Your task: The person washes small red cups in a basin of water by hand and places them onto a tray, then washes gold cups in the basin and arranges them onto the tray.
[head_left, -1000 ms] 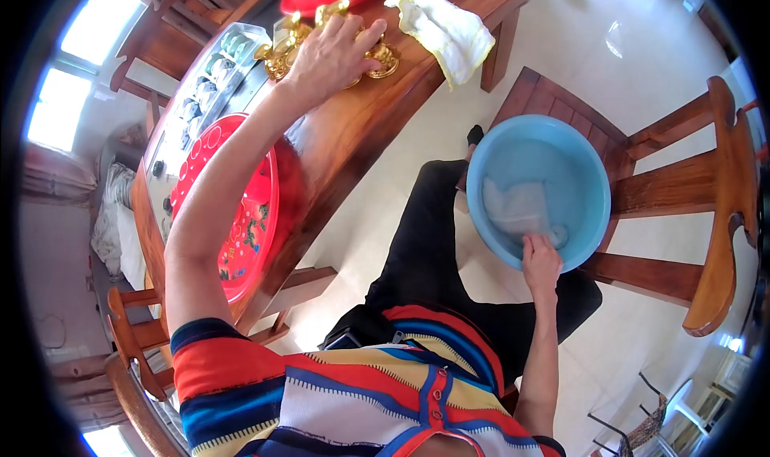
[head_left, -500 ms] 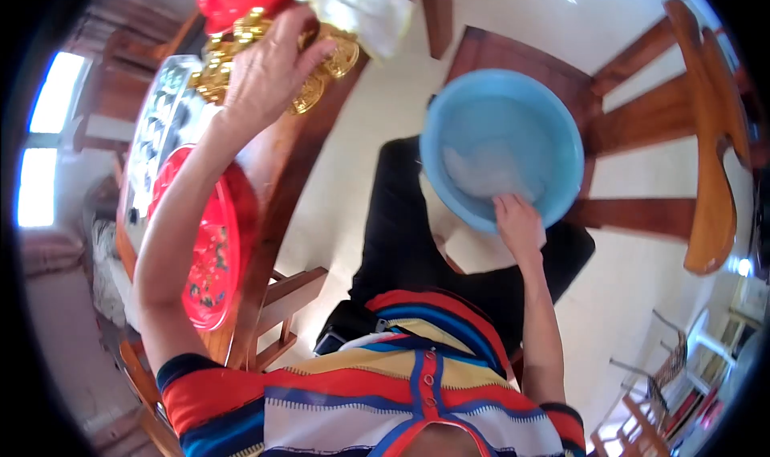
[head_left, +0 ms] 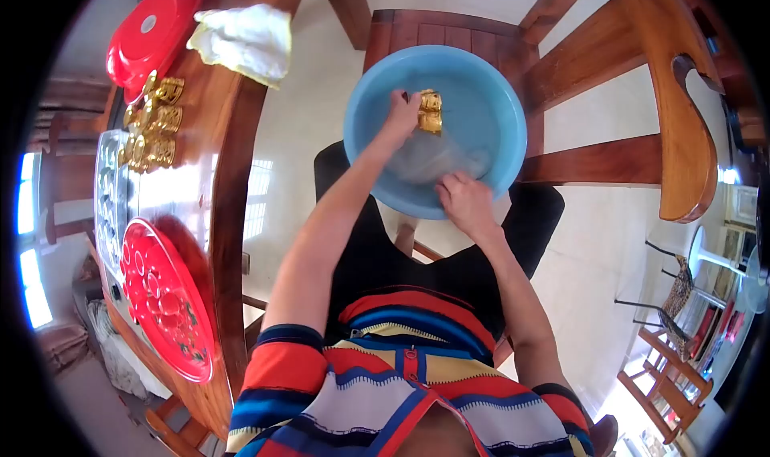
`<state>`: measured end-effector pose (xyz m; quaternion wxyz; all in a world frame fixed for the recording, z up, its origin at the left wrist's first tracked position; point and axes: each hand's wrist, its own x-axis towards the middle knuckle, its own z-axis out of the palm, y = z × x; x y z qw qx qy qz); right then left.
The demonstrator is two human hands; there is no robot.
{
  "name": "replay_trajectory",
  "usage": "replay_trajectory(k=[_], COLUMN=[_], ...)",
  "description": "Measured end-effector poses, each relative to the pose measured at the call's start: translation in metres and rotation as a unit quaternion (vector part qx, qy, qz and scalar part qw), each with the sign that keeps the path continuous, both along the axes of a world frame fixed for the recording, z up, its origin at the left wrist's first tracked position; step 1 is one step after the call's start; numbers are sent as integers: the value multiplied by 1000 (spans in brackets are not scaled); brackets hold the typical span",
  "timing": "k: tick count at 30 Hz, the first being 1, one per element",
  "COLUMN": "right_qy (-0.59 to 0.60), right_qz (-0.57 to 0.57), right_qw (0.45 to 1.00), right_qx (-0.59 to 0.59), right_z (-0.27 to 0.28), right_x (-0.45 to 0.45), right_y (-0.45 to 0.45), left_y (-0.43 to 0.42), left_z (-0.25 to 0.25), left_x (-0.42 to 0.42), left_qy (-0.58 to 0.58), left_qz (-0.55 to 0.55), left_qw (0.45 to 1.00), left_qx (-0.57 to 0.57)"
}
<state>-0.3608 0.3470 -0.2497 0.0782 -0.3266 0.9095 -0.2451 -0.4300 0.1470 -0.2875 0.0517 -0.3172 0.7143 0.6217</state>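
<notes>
My left hand (head_left: 401, 115) is closed on a shiny gold ornament (head_left: 431, 112) with rounded shapes, held over the light blue basin (head_left: 517, 128). Cloudy water is in the basin, and a pale, thin cloth (head_left: 425, 162) lies in it. At the near side of the basin, my right hand (head_left: 467, 200) is closed, its fingers curled on the edge of that cloth. The fingertips of the right hand are partly hidden.
The basin stands on a wooden chair (head_left: 577, 168) between my knees. To the left, a wooden table (head_left: 228, 184) holds several gold ornaments (head_left: 156, 128), a red lid (head_left: 160, 32), a white cloth (head_left: 245, 44), a red tray (head_left: 180, 320) and a clear case (head_left: 110, 192).
My left hand has moved from the gold ornaments on the table to the basin, bringing one gold ornament. My right hand has shifted from the rim farther into the basin. The view has turned.
</notes>
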Motion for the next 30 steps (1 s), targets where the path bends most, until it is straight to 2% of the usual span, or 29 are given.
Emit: replay_trajectory(k=[2,6,8,9,11,12,14,15,17,18,20,21,23,24,26,27,29,30], right_qy=[-38,-100,-155,-157,-122,-123,42,41,50,49,127,127,175,175,185,185,210,211], right_qz=[21,6,-54,-55,-74,-75,16,17,62,66,81,85,14,17,-40,-37,69,74], right_qw=[999,994,976,976,975,975,980,980,995,995,988,988,978,978,958,958,941,941], right_qx=[-22,-48,-142,-139,-169,-167,-194,-193,-63,-63,17,19,115,117,215,215,256,254], right_z=[0,2,-3,-4,5,0,-14,-21,-34,-35,-36,-37,-37,-38,-40,-42,-46,-46], right_x=[-3,-12,-26,-32,-47,-55,-70,-75,-86,-90,-100,-105,-113,-114,-114,-113,-111,-115], right_y=[2,-3,-11,-16,-32,-40,-54,-57,-59,-60,-59,-60,-62,-65,-74,-75,-76,-75], left_y=[7,19,23,27,37,36,31,28,19,14,6,3,1,3,12,14,14,7], left_z=[-19,-41,-50,-55,-51,-60,-81,-81,-40,-35,-31,-29,-28,-28,-26,-26,-32,-34], left_x=[-2,-10,-12,-12,-9,-10,-8,-5,4,8,12,12,11,11,9,8,5,4], left_qy=[19,7,26,23,81,79,151,150,82,82,106,106,162,161,180,179,181,179], left_qz=[54,76,73,73,174,173,253,255,226,230,152,155,125,128,54,57,101,106], left_qw=[998,997,985,986,978,979,946,945,951,949,981,981,956,957,915,916,932,931], left_qx=[27,4,-152,-150,-79,-77,137,137,197,198,-51,-50,-208,-207,-356,-355,-298,-300])
